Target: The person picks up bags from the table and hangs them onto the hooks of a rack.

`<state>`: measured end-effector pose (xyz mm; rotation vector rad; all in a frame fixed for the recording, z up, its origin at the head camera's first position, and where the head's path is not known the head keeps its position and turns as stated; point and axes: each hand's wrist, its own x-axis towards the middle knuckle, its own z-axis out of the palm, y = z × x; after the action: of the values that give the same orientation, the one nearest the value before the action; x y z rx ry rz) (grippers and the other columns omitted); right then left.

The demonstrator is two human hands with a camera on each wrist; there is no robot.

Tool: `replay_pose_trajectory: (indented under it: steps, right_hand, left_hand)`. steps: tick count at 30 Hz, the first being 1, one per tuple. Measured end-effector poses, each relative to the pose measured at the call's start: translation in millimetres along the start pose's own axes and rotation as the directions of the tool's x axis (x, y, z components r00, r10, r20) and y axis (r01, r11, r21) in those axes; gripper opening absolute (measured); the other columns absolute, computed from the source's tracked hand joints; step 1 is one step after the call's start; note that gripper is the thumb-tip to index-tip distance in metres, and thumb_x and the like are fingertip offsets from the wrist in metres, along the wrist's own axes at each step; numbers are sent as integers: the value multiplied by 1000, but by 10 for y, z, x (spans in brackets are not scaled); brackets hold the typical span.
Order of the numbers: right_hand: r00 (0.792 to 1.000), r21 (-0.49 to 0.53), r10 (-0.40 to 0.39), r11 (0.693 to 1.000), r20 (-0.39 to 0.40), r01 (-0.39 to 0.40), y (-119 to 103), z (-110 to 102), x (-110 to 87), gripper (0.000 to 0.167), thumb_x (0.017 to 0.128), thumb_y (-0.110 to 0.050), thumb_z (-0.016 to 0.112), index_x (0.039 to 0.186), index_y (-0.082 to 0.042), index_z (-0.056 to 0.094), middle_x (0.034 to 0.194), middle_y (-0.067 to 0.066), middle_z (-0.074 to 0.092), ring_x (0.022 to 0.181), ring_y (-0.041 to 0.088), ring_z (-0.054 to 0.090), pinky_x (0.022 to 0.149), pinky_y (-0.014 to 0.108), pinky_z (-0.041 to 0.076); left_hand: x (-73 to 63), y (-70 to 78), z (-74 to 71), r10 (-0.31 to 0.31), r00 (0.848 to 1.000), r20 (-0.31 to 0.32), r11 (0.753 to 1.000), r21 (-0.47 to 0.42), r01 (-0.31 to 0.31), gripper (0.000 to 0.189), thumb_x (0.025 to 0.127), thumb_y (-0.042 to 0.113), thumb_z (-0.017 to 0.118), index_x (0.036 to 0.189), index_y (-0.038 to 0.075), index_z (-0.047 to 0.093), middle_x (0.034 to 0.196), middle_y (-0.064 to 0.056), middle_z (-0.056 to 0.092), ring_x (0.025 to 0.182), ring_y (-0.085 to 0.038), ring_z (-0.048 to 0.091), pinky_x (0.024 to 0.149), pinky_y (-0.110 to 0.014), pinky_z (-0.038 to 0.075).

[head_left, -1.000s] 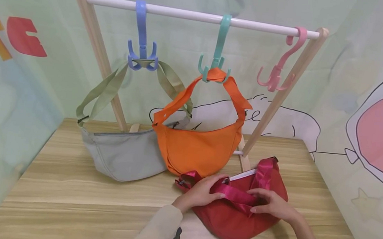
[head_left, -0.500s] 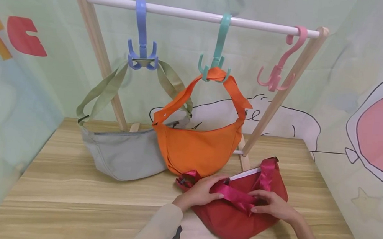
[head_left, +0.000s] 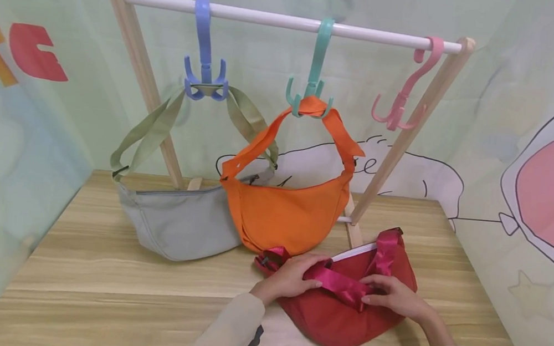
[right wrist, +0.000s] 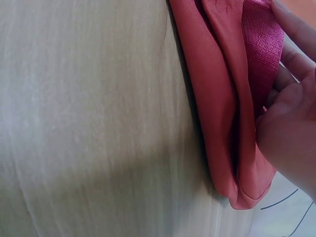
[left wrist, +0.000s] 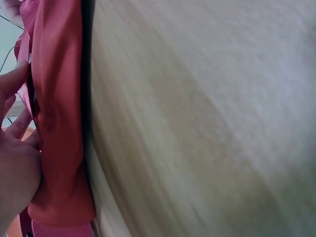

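Note:
A dark red shoulder bag (head_left: pixel 334 326) lies on the wooden table at the right, its shiny magenta strap (head_left: pixel 338 283) folded across its front. My left hand (head_left: pixel 292 277) holds this strap near the middle of the bag, thumb in front and fingers behind it. Farther right, my right hand (head_left: pixel 395 297) pinches the same strap between thumb and fingers. The right wrist view shows the ribbed strap (right wrist: pixel 264 54) beside the right fingers, above the bag's folded edge (right wrist: pixel 212 113). In the left wrist view, the red fabric (left wrist: pixel 59 123) partly hides the left fingertips.
A white-railed wooden rack (head_left: pixel 291 21) stands behind. Its blue hook (head_left: pixel 205 71) bears a grey bag (head_left: pixel 184 225); the green hook (head_left: pixel 314 82) bears an orange bag (head_left: pixel 285 215). A pink hook (head_left: pixel 397 109) hangs at the rail's right end. The orange bag overlaps the grey one.
The strap between my hands has shifted slightly, and its lower loop is gathered closer to my right thumb. Both hands stay almost in place.

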<state>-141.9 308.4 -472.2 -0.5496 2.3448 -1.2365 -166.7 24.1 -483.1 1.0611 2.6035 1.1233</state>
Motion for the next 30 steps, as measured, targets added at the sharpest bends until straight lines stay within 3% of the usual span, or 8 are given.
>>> replay_pose_trajectory:
  steps: [10,20,30]
  right_hand:
    - [999,-19,-38,999,-30,37,-16,13,6,24,86,-16,64,106,-3,62,93,4,63,83,9,55,72,24,45]
    - [996,-4,-68,998,-54,68,-58,3,-21,19,85,-14,64,100,-2,62,88,3,62,79,10,54,69,23,45]
    - [985,1,-165,986,-59,165,-157,-47,1,17,85,-8,63,98,1,60,77,5,61,70,5,54,60,22,46]
  left_hand:
    - [-13,17,-11,-33,999,13,999,20,32,52,85,21,65,133,15,46,132,-1,48,123,-16,41,98,-41,30]
    - [-14,43,-6,-55,998,6,998,23,55,55,82,27,69,132,17,48,131,1,49,122,-15,42,90,-37,29]
    - [14,94,-2,-54,999,-8,999,-2,54,59,81,29,69,133,15,47,131,-1,49,122,-16,42,92,-39,29]
